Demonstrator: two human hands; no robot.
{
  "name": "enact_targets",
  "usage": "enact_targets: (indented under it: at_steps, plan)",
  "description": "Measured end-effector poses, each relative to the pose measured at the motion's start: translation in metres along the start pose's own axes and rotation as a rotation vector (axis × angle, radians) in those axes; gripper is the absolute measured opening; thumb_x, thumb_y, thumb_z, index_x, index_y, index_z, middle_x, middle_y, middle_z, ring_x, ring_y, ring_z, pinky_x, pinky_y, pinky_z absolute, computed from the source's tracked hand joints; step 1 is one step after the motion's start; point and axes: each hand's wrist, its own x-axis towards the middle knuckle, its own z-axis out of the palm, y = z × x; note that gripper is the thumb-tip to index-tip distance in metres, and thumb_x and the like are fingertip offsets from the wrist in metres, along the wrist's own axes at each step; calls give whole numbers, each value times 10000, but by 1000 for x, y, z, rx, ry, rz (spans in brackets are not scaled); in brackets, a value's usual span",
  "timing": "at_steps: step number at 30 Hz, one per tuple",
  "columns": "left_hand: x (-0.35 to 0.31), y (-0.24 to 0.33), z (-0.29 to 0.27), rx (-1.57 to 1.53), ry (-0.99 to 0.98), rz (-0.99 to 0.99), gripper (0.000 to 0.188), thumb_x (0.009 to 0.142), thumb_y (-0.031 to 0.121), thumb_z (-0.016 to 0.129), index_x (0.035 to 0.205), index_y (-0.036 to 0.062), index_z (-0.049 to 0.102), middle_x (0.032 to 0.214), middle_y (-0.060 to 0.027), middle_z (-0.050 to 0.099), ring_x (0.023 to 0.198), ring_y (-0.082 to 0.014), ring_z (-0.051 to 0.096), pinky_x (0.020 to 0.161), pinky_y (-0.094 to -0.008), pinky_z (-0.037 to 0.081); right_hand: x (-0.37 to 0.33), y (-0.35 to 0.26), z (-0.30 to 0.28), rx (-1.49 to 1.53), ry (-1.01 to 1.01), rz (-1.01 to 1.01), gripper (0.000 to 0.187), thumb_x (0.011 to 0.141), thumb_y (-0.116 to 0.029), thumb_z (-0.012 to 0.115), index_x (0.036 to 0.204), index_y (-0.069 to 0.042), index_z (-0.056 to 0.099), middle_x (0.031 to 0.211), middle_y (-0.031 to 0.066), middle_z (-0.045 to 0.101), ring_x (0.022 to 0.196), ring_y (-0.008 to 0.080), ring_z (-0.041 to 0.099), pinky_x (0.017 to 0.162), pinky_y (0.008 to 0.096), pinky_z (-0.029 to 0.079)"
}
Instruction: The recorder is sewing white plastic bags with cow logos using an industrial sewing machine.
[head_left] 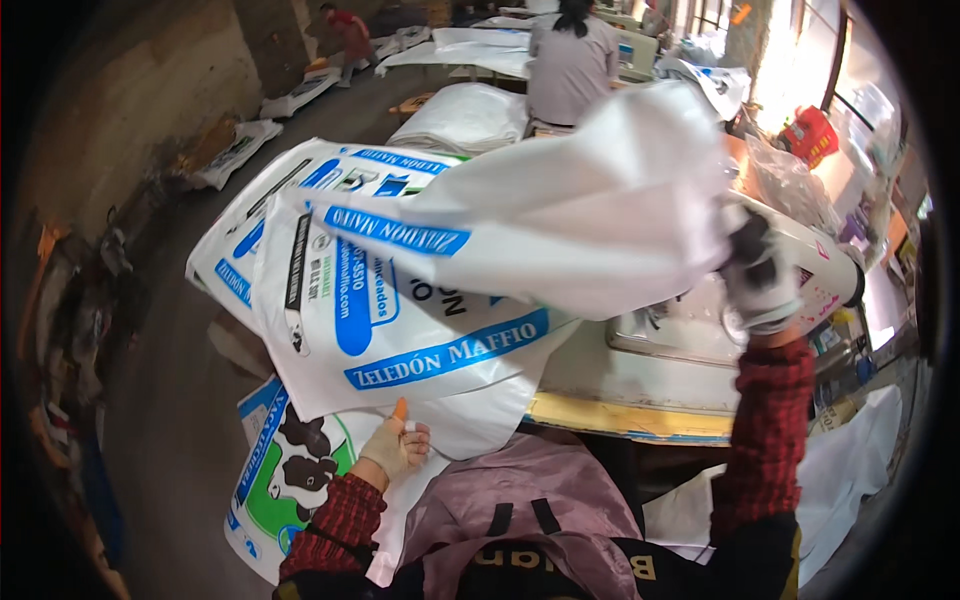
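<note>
A white sack with blue printed bands is lifted and billowing above the worktable. My right hand, in a black-and-white glove, grips its right end; motion smears the fingers. Below it lie more white printed sacks, overlapping in a loose pile. My left hand is at the near edge of this pile, fingers curled, with an orange cover on one digit and a white band on a finger. Whether it pinches the sack edge is hard to make out. Another sack, with a cow picture on green, hangs beside my left forearm.
A pale sewing machine stands on the yellow-edged table at right. Farther ahead a person in grey sits with their back to me, near a stack of white sacks. Another person in red bends at the far left.
</note>
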Motion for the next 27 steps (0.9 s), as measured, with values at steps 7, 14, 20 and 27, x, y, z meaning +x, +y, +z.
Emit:
enact_targets:
  at_steps: [7, 14, 20, 27]
  plan:
    - [41, 23, -70, -481, 225, 291, 124, 869, 274, 503, 936, 173, 527, 700, -32, 510, 543, -142, 475, 449, -230, 384, 69, 19, -37, 1157, 106, 683, 434, 879, -172, 470, 1279, -10, 415, 1201, 88, 512, 1026, 160, 534, 860, 256, 430]
    - [-22, 159, -175, -438, 615, 925, 120, 832, 184, 520, 740, 112, 488, 597, 10, 437, 528, -70, 437, 455, -198, 357, 77, 64, -34, 1148, 141, 659, 426, 913, -117, 339, 1329, -31, 308, 1262, 131, 466, 1109, 210, 501, 923, 296, 407]
    - [-149, 192, -170, -475, 478, 1053, 319, 891, 347, 402, 971, 68, 535, 785, -1, 562, 655, -149, 522, 532, -296, 427, 23, -73, 40, 939, -118, 476, 634, 890, -539, 367, 1339, -96, 302, 949, 123, 630, 794, 173, 611, 672, 289, 495]
    - [-31, 77, -228, -399, 4, 640, 253, 834, 421, 536, 978, 213, 550, 862, 40, 566, 683, -120, 524, 507, -257, 385, -16, -194, 94, 1857, -194, 739, 567, 878, -233, 511, 1368, -88, 264, 838, 22, 563, 722, 99, 549, 621, 229, 465]
